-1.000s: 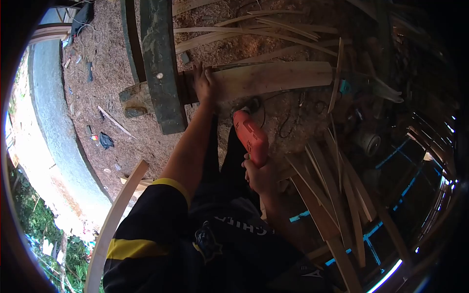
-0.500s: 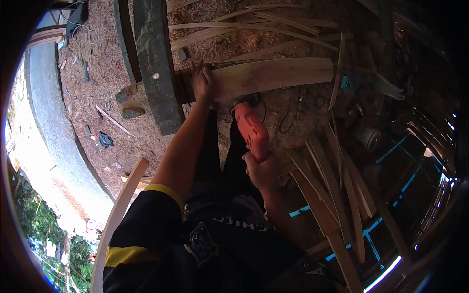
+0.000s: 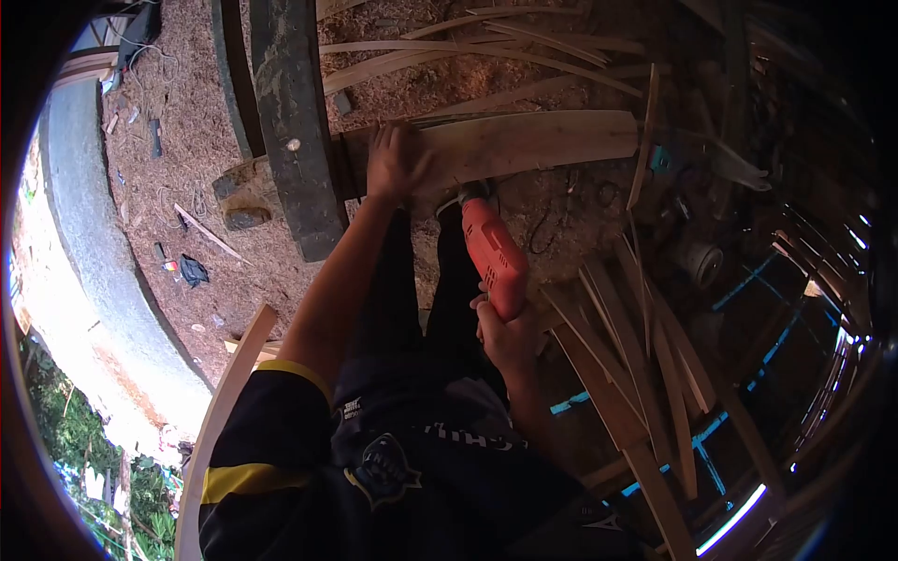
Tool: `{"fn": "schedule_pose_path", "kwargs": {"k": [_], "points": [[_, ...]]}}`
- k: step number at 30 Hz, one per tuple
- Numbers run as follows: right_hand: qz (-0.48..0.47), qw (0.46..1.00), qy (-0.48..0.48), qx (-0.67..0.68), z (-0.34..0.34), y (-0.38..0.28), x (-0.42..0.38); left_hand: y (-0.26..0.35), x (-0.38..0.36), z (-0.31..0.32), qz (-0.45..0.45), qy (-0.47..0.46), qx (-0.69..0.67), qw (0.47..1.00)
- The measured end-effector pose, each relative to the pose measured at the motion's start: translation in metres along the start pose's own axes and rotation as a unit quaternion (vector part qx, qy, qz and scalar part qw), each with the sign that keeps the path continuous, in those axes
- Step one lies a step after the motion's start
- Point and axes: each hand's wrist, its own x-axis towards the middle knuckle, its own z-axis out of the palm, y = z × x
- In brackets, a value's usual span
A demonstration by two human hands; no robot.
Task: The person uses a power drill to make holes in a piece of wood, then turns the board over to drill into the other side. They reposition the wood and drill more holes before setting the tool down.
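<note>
A curved wooden plank [image 3: 543, 140] lies across the front of me, its left end beside a dark, thick beam [image 3: 290, 103]. My left hand [image 3: 395, 164] lies on the plank's left part, with the fingers stretched out and the thumb apart. In my right hand [image 3: 507, 335] is a red power drill [image 3: 493, 248], gripped by its handle. The drill's dark front end [image 3: 472, 193] points away from me, right at the plank's near edge. Its very tip is hard to see in the shadow.
Thin curved wood strips [image 3: 486, 47] lie beyond the plank on shavings-covered ground. More boards [image 3: 617, 327] are stacked to my right, near a pale bucket [image 3: 702, 264]. A concrete ledge [image 3: 94, 215] runs along the left. Another curved board [image 3: 229, 393] stands by my left arm.
The drill and my right hand have shifted slightly right. My left hand has flattened onto the plank, its thumb now spread to the right.
</note>
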Motion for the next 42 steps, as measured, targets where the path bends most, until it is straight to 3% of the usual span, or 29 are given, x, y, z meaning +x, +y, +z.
{"fn": "schedule_pose_path", "kwargs": {"k": [1, 3, 4, 6, 9, 17, 23, 25, 34, 42], "points": [[0.011, 1.000, -0.012, 0.019, -0.003, 0.000, -0.003, 0.011, -0.004, -0.011, 0.001, 0.001, 0.000, 1.000], [0.017, 0.999, 0.001, 0.028, -0.007, 0.000, -0.004, 0.028, -0.008, -0.031, 0.126, -0.029, 0.037, 0.991], [0.024, 0.999, 0.015, 0.035, -0.009, -0.001, -0.005, 0.021, -0.010, -0.026, 0.130, -0.028, 0.041, 0.990], [0.024, 0.999, 0.023, 0.042, -0.012, -0.007, -0.005, 0.013, -0.009, -0.015, 0.109, -0.052, 0.108, 0.987], [0.026, 0.998, 0.034, 0.046, -0.020, -0.009, -0.014, 0.019, -0.006, -0.024, 0.077, -0.110, 0.069, 0.989], [-0.028, 0.998, -0.019, 0.044, -0.029, -0.010, -0.035, 0.036, -0.018, -0.101, 0.130, -0.075, 0.087, 0.985], [-0.098, 0.995, -0.022, 0.005, -0.009, -0.009, -0.030, -0.009, -0.039, -0.165, 0.127, -0.127, 0.137, 0.974], [-0.102, 0.992, -0.075, -0.008, -0.004, -0.002, -0.024, -0.024, -0.044, -0.179, 0.116, -0.139, 0.143, 0.973], [-0.118, 0.987, -0.105, -0.005, 0.021, 0.004, -0.019, -0.038, -0.051, -0.182, 0.101, -0.123, 0.121, 0.980], [-0.063, 0.991, -0.122, 0.000, 0.037, -0.005, -0.028, -0.046, -0.052, -0.178, 0.096, -0.119, 0.093, 0.984]]}}
